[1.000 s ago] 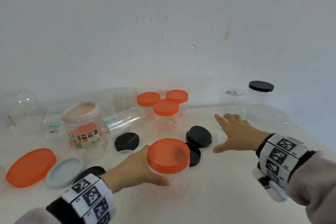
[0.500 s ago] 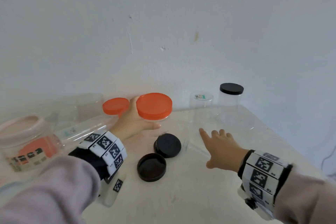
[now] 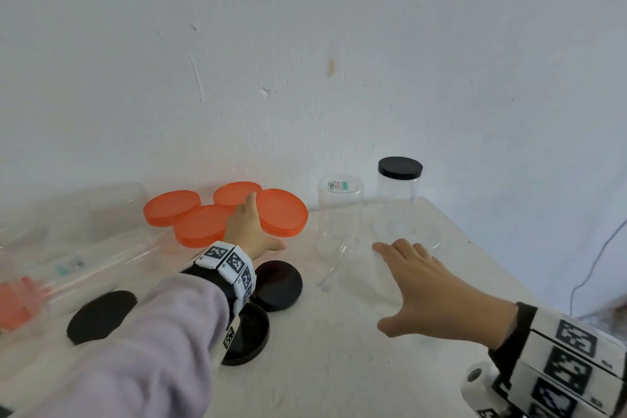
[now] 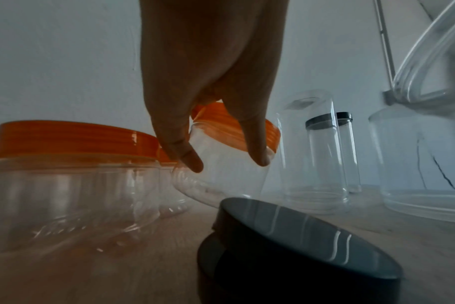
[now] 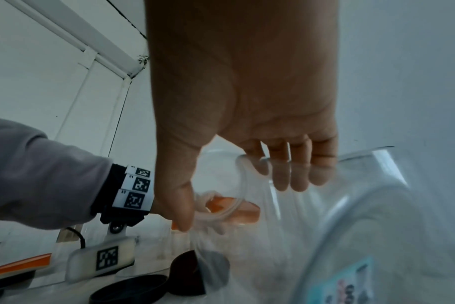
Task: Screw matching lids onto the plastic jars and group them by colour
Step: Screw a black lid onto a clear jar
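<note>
Head view, left hand [image 3: 249, 231] fingers gripping orange-lidded jar [image 3: 281, 212], right hand [image 3: 431, 288] splayed, empty.

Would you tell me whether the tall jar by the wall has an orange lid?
No, the tall jar by the wall wears a black lid.

a plain indoor room, more like a spare corner of a home or a makeshift recording spot than a kitchen or a shop. the bench [image 3: 339, 366] is white and stands against a bare white plaster wall [image 3: 305, 61] with scuffs, chips and a small brownish stain. a thin grey cable [image 3: 597, 265] hangs beside the bench's right edge. the right wrist view shows a white-framed window or door [image 5: 91, 47] up behind the arm. on the bench lie only empty clear plastic jars [image 3: 340, 217] and loose orange and black lids [image 3: 278, 285].
</note>
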Available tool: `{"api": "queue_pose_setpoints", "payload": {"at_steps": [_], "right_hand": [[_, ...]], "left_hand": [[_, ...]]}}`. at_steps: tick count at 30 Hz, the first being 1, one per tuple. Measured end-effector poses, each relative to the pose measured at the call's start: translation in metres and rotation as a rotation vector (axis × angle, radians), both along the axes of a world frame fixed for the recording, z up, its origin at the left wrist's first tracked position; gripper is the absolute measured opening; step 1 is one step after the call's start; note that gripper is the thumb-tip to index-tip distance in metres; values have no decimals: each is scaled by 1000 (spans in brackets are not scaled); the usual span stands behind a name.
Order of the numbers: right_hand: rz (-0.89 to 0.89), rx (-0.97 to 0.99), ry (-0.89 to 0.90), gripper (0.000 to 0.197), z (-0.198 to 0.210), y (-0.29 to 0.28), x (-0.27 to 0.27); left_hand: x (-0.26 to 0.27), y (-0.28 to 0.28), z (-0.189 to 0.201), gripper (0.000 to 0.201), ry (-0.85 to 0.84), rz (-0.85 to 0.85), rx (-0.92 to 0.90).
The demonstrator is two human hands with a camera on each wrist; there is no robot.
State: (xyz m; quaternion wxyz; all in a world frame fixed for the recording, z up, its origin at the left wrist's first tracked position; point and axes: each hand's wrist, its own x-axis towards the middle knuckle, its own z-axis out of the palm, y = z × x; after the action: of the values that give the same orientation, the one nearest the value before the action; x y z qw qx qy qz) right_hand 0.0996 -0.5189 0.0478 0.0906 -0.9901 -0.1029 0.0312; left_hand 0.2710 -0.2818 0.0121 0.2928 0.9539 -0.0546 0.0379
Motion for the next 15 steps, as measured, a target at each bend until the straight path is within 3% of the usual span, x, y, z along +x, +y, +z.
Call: {"api": "queue_pose_setpoints", "payload": {"at_steps": [6, 11, 13, 15], "right_hand": [[8, 234, -4, 97, -6, -7, 7], [-6, 390, 21, 92, -18, -10, 14], [-21, 436, 32, 89, -23, -10, 16], [-30, 477, 46, 86, -27, -9, 17]], "left_hand": [[-2, -10, -2, 118, 71, 45, -2], [-8, -11, 0, 102, 111, 131, -52], [-13, -11, 0, 83, 123, 123, -51], [-24, -15, 0, 44, 101, -17, -10]]}}
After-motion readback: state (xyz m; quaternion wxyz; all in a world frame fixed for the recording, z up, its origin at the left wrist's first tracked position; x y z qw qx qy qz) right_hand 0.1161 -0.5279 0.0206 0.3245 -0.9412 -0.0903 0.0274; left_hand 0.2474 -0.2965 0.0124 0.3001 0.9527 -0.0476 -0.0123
